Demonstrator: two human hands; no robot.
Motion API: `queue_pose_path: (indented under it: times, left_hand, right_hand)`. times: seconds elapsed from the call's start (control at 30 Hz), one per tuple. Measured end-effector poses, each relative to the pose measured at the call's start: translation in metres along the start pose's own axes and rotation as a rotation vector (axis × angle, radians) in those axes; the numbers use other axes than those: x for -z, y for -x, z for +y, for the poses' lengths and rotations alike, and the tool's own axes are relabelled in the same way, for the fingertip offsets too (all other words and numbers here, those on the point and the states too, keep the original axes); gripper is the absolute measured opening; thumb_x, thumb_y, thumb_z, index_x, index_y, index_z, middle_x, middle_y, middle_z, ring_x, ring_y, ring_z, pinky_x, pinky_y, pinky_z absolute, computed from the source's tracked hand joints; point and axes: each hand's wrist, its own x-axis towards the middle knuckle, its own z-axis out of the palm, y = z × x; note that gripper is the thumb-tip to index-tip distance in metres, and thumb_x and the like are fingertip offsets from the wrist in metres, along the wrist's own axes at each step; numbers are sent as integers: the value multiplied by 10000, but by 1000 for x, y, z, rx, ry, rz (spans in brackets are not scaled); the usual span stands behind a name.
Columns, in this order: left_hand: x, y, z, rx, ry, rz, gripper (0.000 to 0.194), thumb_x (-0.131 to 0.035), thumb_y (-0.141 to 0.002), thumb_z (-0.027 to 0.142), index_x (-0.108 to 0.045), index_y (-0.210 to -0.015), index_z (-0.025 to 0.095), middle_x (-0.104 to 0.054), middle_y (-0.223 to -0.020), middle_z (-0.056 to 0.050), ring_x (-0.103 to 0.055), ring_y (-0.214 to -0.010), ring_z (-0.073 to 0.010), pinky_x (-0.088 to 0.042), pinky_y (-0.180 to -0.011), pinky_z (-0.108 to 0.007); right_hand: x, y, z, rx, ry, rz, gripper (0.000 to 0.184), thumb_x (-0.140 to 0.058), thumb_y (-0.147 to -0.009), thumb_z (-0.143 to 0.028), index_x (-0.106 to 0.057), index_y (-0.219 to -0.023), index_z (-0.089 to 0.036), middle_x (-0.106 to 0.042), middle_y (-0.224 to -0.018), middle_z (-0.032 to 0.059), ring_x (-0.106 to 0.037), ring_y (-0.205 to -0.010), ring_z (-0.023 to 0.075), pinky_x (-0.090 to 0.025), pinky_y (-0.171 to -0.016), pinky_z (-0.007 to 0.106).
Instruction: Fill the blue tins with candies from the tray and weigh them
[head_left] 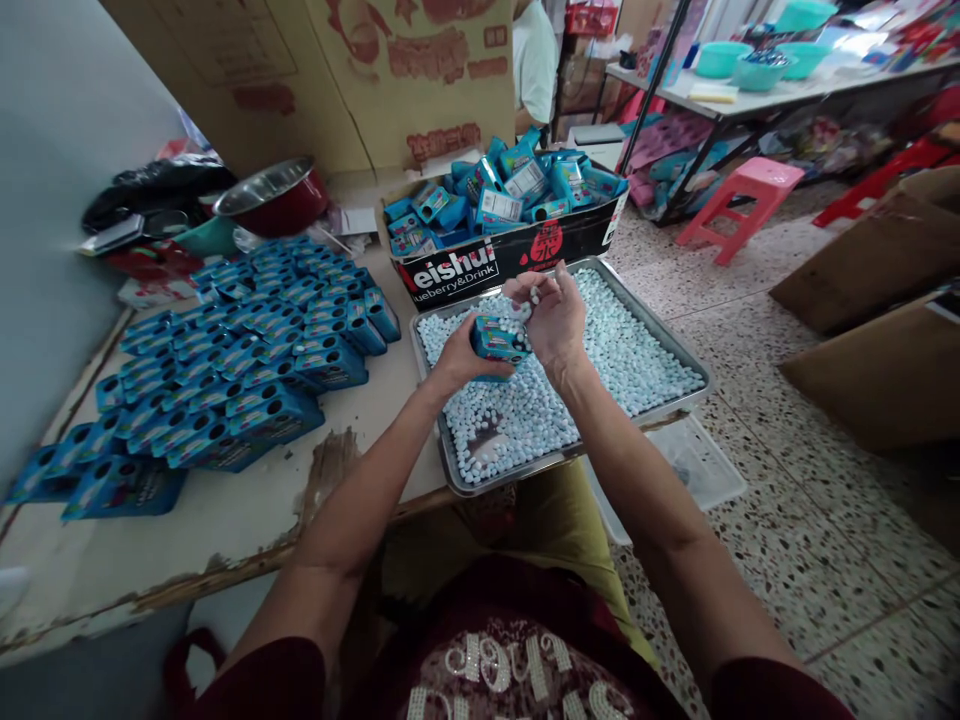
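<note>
One metal tray; one blue box above it, dozens to its left; one open carton behind it.

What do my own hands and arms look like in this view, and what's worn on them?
Both hands, left and right, look bare, with no gloves visible. The forearms are uncovered; short dark maroon sleeves end near the elbows. No watch or bracelet shows on either wrist.
</note>
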Motion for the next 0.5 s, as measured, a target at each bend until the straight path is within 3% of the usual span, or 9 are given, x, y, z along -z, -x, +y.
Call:
queue_pose_path:
  times: [0.13, 0.23, 0.3, 0.37, 0.43, 0.5]
  left_hand:
    - [6, 3, -11, 22, 225, 10, 932, -1104, -379, 391, -570, -1130, 254, -760, -1111, -40, -751, -1083, -302, -608, -1005, -476]
    - [14, 3, -17, 30, 263, 29, 1005, -1124, -340, 447, -558, -1147, 253, -762, -1146, -58, -762, -1100, -320, -630, -975, -468]
    - [18, 3, -21, 18, 263, 51, 1041, -1125, -338, 497, -548, -1169, 255, -750, -1174, -56, -757, -1109, -312, -630, -960, -438]
    - [21, 3, -24, 0, 230, 57, 1055, -1120, -351, 535, -545, -1192, 257, -740, -1204, -57, -748, -1124, -306, -624, -958, -419]
    - [22, 3, -26, -27, 158, 44, 1045, -1119, -368, 532, -560, -1204, 252, -740, -1206, -59, -741, -1129, -307, -614, -976, -422]
    - [24, 5, -25, -72, 51, 47, 992, -1117, -412, 499, -584, -1210, 246, -744, -1183, -53, -736, -1124, -303, -597, -1006, -431]
  right_hand:
    - [50, 20, 2, 98, 539, -74, 547, -487, -997, -733, -771, -1149, -291, -762, -1254, 94, -687, -1303, 323, -561, -1070, 564]
    - [80, 56, 11, 146, 1078, -315, 500, -703, -918, -615, -768, -1305, -304, -667, -1504, 135, -580, -1452, 407, -482, -1172, 653]
    - [87, 75, 20, 156, 1361, -525, 644, -797, -875, -553, -709, -1463, -306, -529, -1672, 174, -463, -1555, 469, -445, -1202, 697]
    - [84, 80, 29, 177, 1553, -642, 699, -787, -913, -519, -642, -1559, -297, -448, -1731, 198, -400, -1586, 501, -438, -1202, 717]
    - [77, 67, 38, 197, 1658, -642, 598, -723, -972, -459, -654, -1535, -270, -505, -1669, 211, -479, -1509, 485, -490, -1163, 671]
    - [70, 44, 45, 163, 1661, -535, 481, -705, -959, -366, -708, -1423, -242, -605, -1526, 212, -593, -1359, 438, -554, -1087, 589]
